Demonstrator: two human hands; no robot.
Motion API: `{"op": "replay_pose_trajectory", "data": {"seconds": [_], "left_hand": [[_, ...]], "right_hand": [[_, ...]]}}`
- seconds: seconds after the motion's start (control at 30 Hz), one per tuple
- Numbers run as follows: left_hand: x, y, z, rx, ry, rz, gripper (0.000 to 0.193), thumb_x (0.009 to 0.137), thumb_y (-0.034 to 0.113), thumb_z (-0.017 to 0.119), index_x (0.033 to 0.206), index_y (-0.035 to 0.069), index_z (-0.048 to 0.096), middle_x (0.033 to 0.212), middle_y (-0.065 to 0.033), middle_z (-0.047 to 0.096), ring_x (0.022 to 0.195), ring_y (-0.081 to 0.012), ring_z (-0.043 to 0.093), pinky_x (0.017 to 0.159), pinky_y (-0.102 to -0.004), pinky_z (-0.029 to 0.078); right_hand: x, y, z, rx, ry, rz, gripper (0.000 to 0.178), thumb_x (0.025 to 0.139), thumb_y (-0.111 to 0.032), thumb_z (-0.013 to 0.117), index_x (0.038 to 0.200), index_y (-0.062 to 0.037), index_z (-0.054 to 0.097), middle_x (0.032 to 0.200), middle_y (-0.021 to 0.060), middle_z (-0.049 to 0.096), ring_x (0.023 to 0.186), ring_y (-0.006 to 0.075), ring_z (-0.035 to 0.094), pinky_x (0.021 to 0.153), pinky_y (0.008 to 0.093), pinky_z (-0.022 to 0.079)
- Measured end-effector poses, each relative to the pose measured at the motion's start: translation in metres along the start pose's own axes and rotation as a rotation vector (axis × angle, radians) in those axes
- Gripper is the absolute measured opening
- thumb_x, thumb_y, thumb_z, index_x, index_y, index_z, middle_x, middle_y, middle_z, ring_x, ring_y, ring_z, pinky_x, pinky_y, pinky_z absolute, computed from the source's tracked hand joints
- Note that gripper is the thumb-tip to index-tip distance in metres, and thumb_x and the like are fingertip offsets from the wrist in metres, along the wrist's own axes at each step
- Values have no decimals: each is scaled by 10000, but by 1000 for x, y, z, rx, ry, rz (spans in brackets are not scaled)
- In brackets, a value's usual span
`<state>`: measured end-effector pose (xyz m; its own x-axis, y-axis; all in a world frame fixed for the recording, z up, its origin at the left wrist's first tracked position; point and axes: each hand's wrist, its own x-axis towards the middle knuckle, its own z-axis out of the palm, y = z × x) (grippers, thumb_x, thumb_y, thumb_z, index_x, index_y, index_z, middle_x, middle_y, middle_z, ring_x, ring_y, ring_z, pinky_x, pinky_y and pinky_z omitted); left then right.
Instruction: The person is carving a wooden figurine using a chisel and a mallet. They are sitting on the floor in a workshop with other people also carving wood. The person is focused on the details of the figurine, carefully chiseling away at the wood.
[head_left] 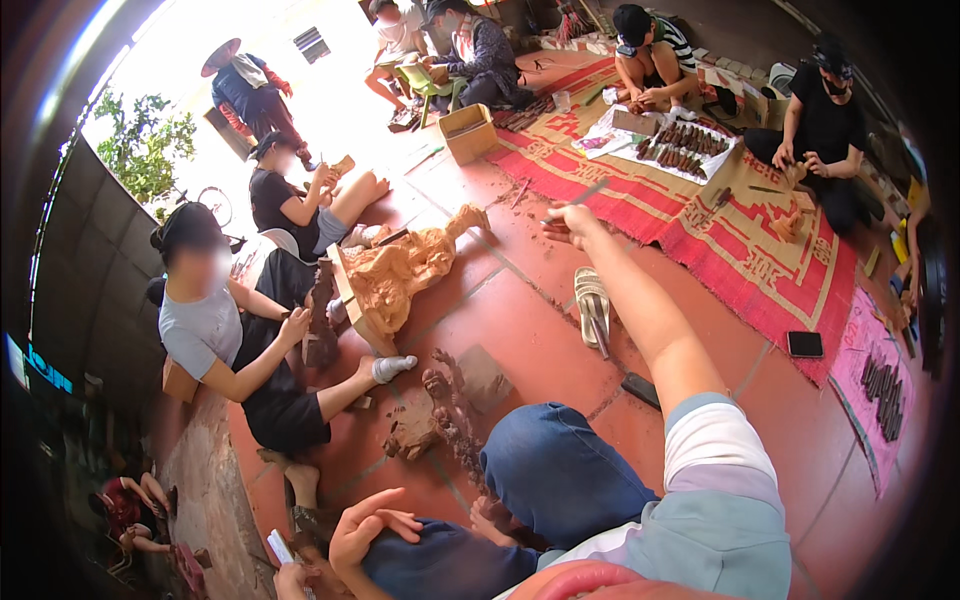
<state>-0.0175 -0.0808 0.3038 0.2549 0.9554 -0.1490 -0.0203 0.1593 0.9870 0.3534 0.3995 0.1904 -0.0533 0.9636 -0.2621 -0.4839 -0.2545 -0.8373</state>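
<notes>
From where I stood, I counted two hands of the wearer: the right hand (568,226), outstretched over the floor, had its fingers closed on one slim grey tool (592,192); the left hand (358,530) was raised beside the blue trousers (440,560), fingers loosely parted, with nothing seen in them. Two carvings were noted: one dark carving (446,402) on the floor before the knees, and one larger, light-brown carving (403,275) on its side farther off. Also recorded: one pale sandal (590,290), one black phone (805,344) and one cardboard box (468,133). Tools lay in rows on one white cloth (600,136) and one pink cloth (856,345), too many to count surely. The floor (520,340) was reddish tile, partly under a red patterned mat (690,280). At least eight other people (205,330) were present; bright daylight entered at upper left.
</notes>
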Motion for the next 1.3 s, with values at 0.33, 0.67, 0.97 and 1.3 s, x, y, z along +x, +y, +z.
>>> {"op": "replay_pose_trajectory", "data": {"seconds": [0.33, 0.67, 0.97, 1.3], "left_hand": [[24, -16, 7, 23, 1, 61, 522, 973, 305, 505, 1279, -117, 479, 743, -144, 699, 807, -215, 675, 957, -341, 435], [11, -7, -3, 21, -2, 76, 468, 983, 254, 488, 1280, -108, 487, 792, -153, 707, 833, -186, 668, 976, -334, 424], [10, -15, 1, 31, -2, 95, 425, 976, 236, 483, 1240, -92, 535, 785, -143, 708, 831, -178, 668, 977, -329, 421], [-1, -8, 5, 61, 12, 138, 409, 979, 245, 483, 1204, -85, 565, 778, -141, 710, 824, -184, 672, 948, -319, 445]], "right_hand": [[2, -4, 56, 33, 183, -257, 167, 843, -28, 607, 1005, -43, 567, 797, 131, 662, 638, 221, 678, 502, 323, 581], [-181, -3, 207, 314, -885, -85, 251, 878, -106, 641, 1112, -59, 564, 873, 68, 629, 681, 165, 671, 589, 283, 589], [-207, 82, 198, 11, -900, 213, 267, 878, -132, 673, 1107, -48, 564, 840, 59, 650, 662, 150, 683, 564, 260, 591], [-223, 75, 204, -31, -899, 213, 223, 870, -130, 680, 1055, -55, 580, 807, 40, 624, 625, 126, 665, 539, 248, 586]]}}
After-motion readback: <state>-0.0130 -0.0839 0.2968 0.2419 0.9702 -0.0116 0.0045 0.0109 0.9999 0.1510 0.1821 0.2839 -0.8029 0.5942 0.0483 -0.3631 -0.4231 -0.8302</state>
